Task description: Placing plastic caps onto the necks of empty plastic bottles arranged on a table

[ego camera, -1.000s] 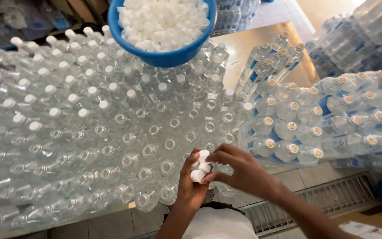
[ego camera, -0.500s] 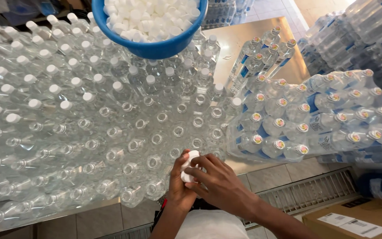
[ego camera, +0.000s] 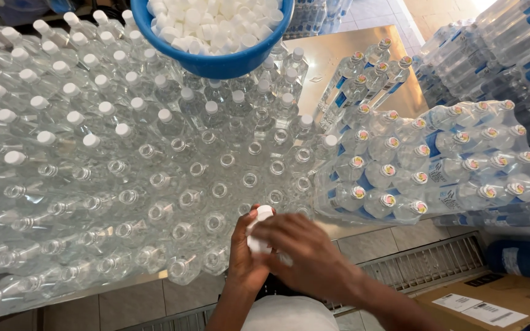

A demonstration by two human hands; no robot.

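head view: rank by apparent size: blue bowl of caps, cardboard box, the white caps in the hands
1. blue bowl, though its top is cut off by the frame.
2. cardboard box, also cut off at the corner, so its order against the bowl is unsure.
3. white caps, clearly smallest.

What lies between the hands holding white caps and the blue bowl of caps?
In the head view, rows of clear bottles, open near the hands, capped near the blue bowl.
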